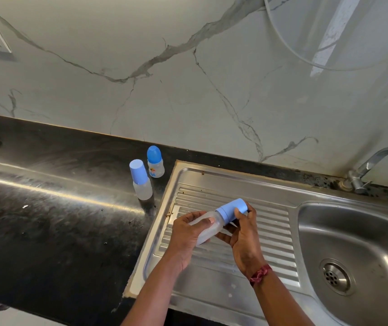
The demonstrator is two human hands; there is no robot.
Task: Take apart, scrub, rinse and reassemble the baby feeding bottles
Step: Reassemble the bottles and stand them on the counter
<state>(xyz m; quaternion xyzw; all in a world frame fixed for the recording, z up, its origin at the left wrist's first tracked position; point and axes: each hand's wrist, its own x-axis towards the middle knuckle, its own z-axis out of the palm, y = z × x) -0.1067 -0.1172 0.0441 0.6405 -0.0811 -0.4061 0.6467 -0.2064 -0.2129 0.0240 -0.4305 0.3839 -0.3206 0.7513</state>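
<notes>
Left hand (186, 234), right hand (244, 236) grip bottle (229, 210); two bottles (142, 183) (155, 162) stand behind.

Open counter (47, 208) lies to my left, but a near bottle (142, 184) and a far bottle (155, 163) stand together just beside the drainboard's (211, 180) back-left corner. Rightward I see the basin (364, 231) open, the tap (367, 165) at its back rim.

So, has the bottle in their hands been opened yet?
No, the blue cap is still on the bottle, with the right hand gripping the cap and the left hand holding the clear body.
</notes>
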